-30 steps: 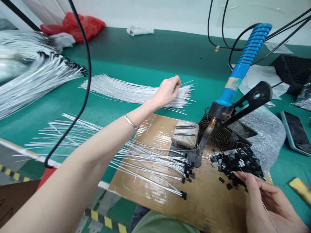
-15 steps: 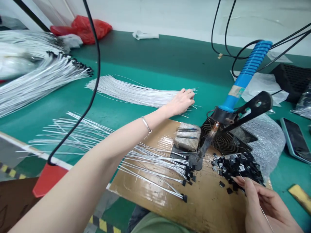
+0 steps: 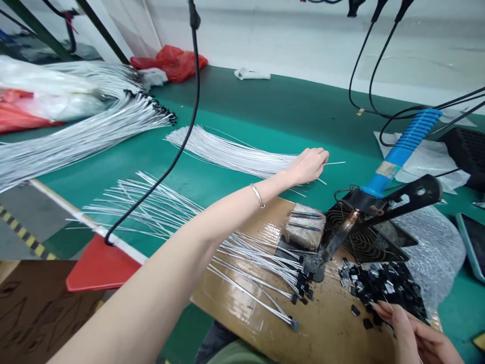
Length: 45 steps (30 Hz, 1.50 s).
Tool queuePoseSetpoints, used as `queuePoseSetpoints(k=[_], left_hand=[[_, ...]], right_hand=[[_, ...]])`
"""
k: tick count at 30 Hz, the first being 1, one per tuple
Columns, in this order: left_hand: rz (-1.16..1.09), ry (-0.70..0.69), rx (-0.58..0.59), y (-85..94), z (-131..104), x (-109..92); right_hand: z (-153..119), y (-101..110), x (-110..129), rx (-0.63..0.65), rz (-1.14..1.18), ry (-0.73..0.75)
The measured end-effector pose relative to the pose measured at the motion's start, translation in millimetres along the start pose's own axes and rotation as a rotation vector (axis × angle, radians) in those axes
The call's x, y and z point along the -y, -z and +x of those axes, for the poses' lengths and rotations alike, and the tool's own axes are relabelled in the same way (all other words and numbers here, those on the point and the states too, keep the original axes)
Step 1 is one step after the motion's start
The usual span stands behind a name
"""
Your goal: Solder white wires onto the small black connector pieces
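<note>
At the right end of a bundle of white wires (image 3: 227, 151), my left hand (image 3: 311, 164) has its fingers closed. One white wire sticks out to the right past those fingertips. My right hand (image 3: 420, 336) pinches a thin solder wire (image 3: 387, 305) beside a pile of small black pieces (image 3: 397, 290). Between the hands a soldering iron (image 3: 407, 144) with a blue handle is fixed at a slant, tip down. White wires with black ends (image 3: 265, 255) lie fanned out below my left forearm. A worn block (image 3: 305, 230) with metal pins on it sits near the iron's tip.
A fan (image 3: 352, 230) lies behind the iron, with bubble wrap (image 3: 439, 247) and a phone (image 3: 472, 242) to the right. Large wire bundles (image 3: 94, 136) fill the left side. A black cable (image 3: 195, 91) hangs down to a red piece (image 3: 102, 268) at the table edge.
My left hand has closed on a wire, which now pokes out beyond the fingers. The whole view has shifted left and up. My right hand keeps its pinch by the black pieces.
</note>
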<state>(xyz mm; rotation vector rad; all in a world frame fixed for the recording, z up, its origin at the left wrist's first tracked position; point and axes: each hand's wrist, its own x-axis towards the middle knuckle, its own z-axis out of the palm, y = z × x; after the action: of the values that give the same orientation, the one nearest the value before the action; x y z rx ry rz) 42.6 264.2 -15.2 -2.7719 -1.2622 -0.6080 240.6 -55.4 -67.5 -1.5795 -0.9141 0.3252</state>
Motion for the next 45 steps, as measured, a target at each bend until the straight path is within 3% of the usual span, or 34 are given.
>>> queuePoseSetpoints(k=[5, 11, 17, 22, 26, 30, 32, 35, 39, 41, 45], left_hand=[[-0.061, 0.041, -0.018, 0.5, 8, 12], [-0.059, -0.017, 0.077, -2.8, -6, 29], [-0.087, -0.115, 0.109, -9.3, -11, 21], [-0.185, -0.067, 0.020, -11.7, -6, 14], [-0.294, 0.086, -0.156, 4.8, 8, 24], [-0.414, 0.205, -0.264, 43.5, 12, 40], [-0.463, 0.238, -0.299, 68.0, -1, 43], [-0.654, 0.281, -0.277, 103.8, -40, 35], [-0.785, 0.265, -0.007, 136.9, -110, 4], [-0.819, 0.280, 0.135, 145.1, -141, -14], [-0.890, 0.321, 0.347, 147.4, -178, -46]], right_hand=[[-6, -6, 18, -0.086, -0.030, -0.065], [-7, -2, 15, -0.084, -0.048, -0.111], [-7, -7, 24, -0.110, -0.077, -0.149], [-7, -9, 25, -0.126, -0.077, -0.171], [-5, -4, 20, -0.091, -0.123, -0.162], [-5, -2, 21, -0.044, -0.158, -0.090], [-6, -4, 24, -0.067, -0.123, -0.073], [-4, -6, 28, -0.143, -0.040, -0.076], [0, -3, 27, -0.188, 0.171, -0.150], [-4, -1, 29, -0.110, 0.286, -0.176], [-28, -12, 51, 0.252, 0.272, -0.198]])
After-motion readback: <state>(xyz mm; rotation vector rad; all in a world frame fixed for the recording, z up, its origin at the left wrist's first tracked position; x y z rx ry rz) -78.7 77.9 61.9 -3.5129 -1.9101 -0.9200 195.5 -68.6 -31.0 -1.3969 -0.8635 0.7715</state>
